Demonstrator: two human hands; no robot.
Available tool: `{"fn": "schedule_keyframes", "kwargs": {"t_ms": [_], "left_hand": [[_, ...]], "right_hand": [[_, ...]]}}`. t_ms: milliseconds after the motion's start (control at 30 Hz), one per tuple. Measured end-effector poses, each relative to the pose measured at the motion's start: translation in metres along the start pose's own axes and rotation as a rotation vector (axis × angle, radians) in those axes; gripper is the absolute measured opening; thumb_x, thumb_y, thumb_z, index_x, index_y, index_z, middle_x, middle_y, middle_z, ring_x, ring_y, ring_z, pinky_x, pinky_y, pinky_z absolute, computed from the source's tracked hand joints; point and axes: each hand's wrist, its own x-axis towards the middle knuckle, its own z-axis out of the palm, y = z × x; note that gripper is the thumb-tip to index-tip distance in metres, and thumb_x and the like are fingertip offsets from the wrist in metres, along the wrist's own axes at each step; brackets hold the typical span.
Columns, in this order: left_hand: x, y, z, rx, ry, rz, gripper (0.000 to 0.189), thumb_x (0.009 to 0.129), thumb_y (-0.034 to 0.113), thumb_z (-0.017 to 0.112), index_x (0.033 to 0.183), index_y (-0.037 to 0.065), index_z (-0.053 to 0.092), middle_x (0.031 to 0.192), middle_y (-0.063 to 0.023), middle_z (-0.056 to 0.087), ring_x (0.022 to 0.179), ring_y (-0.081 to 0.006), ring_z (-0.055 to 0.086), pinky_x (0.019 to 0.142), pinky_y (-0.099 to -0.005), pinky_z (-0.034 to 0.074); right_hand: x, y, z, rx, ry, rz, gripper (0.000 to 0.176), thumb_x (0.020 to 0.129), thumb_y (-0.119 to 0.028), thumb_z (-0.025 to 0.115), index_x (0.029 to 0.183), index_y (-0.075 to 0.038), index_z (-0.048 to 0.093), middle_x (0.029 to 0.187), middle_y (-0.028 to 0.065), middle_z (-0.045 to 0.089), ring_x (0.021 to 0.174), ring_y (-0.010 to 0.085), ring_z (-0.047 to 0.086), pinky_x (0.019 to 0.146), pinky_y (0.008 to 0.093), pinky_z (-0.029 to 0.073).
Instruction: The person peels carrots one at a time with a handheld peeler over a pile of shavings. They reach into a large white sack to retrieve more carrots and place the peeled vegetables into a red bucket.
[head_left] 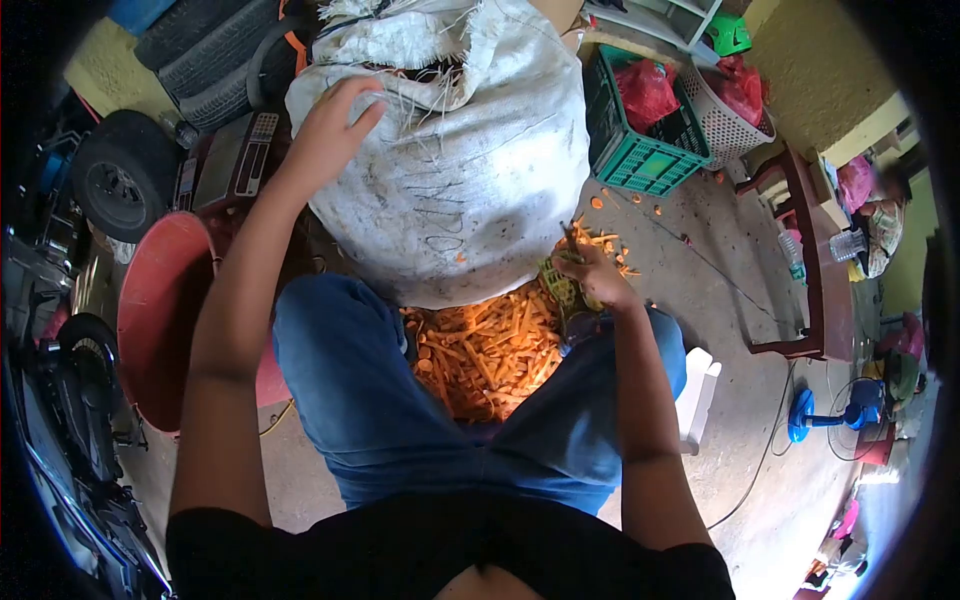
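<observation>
A large white woven sack (460,190) stands in front of me, its frayed mouth at the top. My left hand (345,120) is at the sack's upper left side, thumb and fingers apart. My right hand (597,277) is closed on a thin dark knife-like tool (570,238) that points up beside the sack's lower right. Under that hand lies a yellow-green patterned thing (562,290), whose kind I cannot make out. Between my knees is a heap of orange strips (490,352) like cut carrot; more orange pieces (612,243) lie right of the sack.
A red tub (165,320) stands at my left, near tyres (205,60) and a wheel (122,178). A green crate (640,150) and a white basket (735,125) hold red bags. On the right are a brown wooden frame (825,270), a blue fan (800,415) and cables.
</observation>
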Motion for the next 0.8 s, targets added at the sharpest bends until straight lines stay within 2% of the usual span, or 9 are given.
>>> {"fn": "schedule_keyframes", "kwargs": {"t_ms": [67, 133, 200, 233, 300, 333, 400, 500, 800], "left_hand": [[0.038, -0.023, 0.026, 0.015, -0.091, 0.062, 0.019, 0.078, 0.015, 0.047, 0.092, 0.003, 0.049, 0.094, -0.0121, 0.053, 0.088, -0.0249, 0.05, 0.076, -0.0307, 0.038], [0.071, -0.053, 0.056, 0.029, -0.138, 0.086, 0.016, 0.078, 0.013, 0.046, 0.089, 0.003, 0.05, 0.09, -0.0119, 0.054, 0.085, -0.025, 0.051, 0.074, -0.0313, 0.039], [0.092, -0.083, 0.088, -0.199, -0.375, -0.133, 0.018, 0.079, 0.015, 0.045, 0.091, 0.003, 0.051, 0.086, -0.0121, 0.056, 0.083, -0.0256, 0.054, 0.072, -0.0313, 0.04], [0.097, -0.087, 0.098, -0.2, -0.373, -0.129, 0.018, 0.079, 0.015, 0.045, 0.091, 0.003, 0.051, 0.086, -0.0121, 0.056, 0.083, -0.0256, 0.054, 0.072, -0.0313, 0.04], [0.108, -0.096, 0.12, 0.164, -0.461, -0.225, 0.019, 0.074, 0.013, 0.044, 0.088, 0.002, 0.052, 0.081, -0.0156, 0.057, 0.074, -0.0291, 0.054, 0.067, -0.0328, 0.042], [0.11, -0.105, 0.131, 0.365, -0.507, -0.169, 0.024, 0.072, 0.016, 0.047, 0.09, 0.002, 0.053, 0.084, -0.0173, 0.057, 0.076, -0.0298, 0.055, 0.066, -0.0338, 0.042], [0.113, -0.121, 0.144, 0.515, -0.606, -0.226, 0.029, 0.071, 0.019, 0.047, 0.094, 0.002, 0.053, 0.092, -0.0173, 0.055, 0.083, -0.0298, 0.054, 0.069, -0.0354, 0.043], [0.095, -0.279, 0.21, 0.52, -0.538, -0.251, 0.039, 0.074, 0.03, 0.046, 0.105, 0.007, 0.049, 0.105, -0.0143, 0.05, 0.092, -0.0305, 0.05, 0.076, -0.0354, 0.04], [0.102, -0.217, 0.191, 0.528, -0.606, -0.353, 0.037, 0.075, 0.031, 0.045, 0.103, 0.006, 0.05, 0.101, -0.0149, 0.052, 0.091, -0.0298, 0.051, 0.075, -0.0347, 0.041]], "right_hand": [[0.009, 0.013, -0.002, 0.073, 0.107, -0.048, 0.029, 0.076, -0.025, 0.053, 0.092, -0.001, 0.054, 0.076, 0.009, 0.056, 0.072, 0.0167, 0.051, 0.066, 0.0282, 0.039], [0.013, 0.018, -0.006, -0.041, 0.128, -0.099, 0.03, 0.075, -0.024, 0.053, 0.093, 0.0, 0.054, 0.077, 0.0125, 0.057, 0.072, 0.0202, 0.052, 0.066, 0.0303, 0.04], [0.017, 0.02, -0.009, -0.106, 0.146, -0.151, 0.03, 0.075, -0.023, 0.053, 0.091, 0.002, 0.053, 0.077, 0.0157, 0.057, 0.072, 0.0231, 0.054, 0.067, 0.0316, 0.04], [0.014, 0.01, -0.011, -0.146, 0.149, -0.095, 0.029, 0.074, -0.023, 0.053, 0.089, 0.002, 0.053, 0.079, 0.0179, 0.056, 0.074, 0.0272, 0.054, 0.067, 0.033, 0.04], [0.027, 0.036, -0.007, -0.161, 0.148, -0.109, 0.029, 0.074, -0.024, 0.053, 0.088, 0.001, 0.054, 0.079, 0.0185, 0.056, 0.074, 0.029, 0.054, 0.067, 0.034, 0.04], [0.031, 0.038, -0.007, -0.176, 0.143, -0.119, 0.029, 0.074, -0.025, 0.052, 0.087, 0.001, 0.054, 0.079, 0.0191, 0.056, 0.075, 0.0309, 0.054, 0.067, 0.0349, 0.04], [0.032, 0.038, -0.01, -0.225, 0.129, -0.064, 0.03, 0.074, -0.027, 0.052, 0.086, 0.0, 0.054, 0.079, 0.0199, 0.055, 0.076, 0.0336, 0.053, 0.067, 0.0372, 0.04], [0.035, 0.038, -0.01, -0.315, 0.089, 0.01, 0.03, 0.074, -0.027, 0.05, 0.087, 0.0, 0.053, 0.08, 0.0205, 0.055, 0.077, 0.0343, 0.052, 0.068, 0.0389, 0.04], [0.034, 0.028, -0.008, -0.326, 0.084, 0.051, 0.03, 0.073, -0.026, 0.05, 0.084, 0.001, 0.053, 0.079, 0.0203, 0.055, 0.077, 0.0344, 0.052, 0.068, 0.0396, 0.041]]}}
